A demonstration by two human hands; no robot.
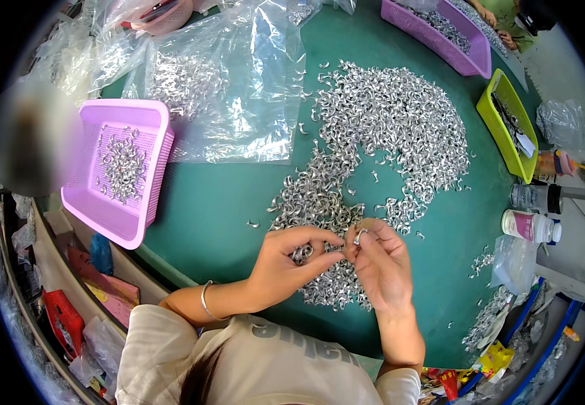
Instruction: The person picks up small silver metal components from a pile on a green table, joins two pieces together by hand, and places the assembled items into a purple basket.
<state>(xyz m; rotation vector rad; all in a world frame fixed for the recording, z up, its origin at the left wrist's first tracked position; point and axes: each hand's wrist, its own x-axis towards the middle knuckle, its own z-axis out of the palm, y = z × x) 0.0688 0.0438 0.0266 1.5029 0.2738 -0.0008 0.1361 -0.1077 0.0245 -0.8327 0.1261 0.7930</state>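
A large heap of small, curved silver metal pieces lies on the green tabletop, and a narrower arm of it reaches toward me. Over that near end, my left hand is curled, with thumb and index fingertips slightly apart. Several of the silver pieces show inside its bent fingers. Close beside it, my right hand pinches one curved metal piece between thumb and fingers. The fingertips of both hands almost meet.
On the left stands a lilac plastic basket with some silver pieces in it. A clear plastic bag with more pieces lies beyond. Purple and lime-green baskets, plus a white bottle, line the right. Another person's hand appears far right.
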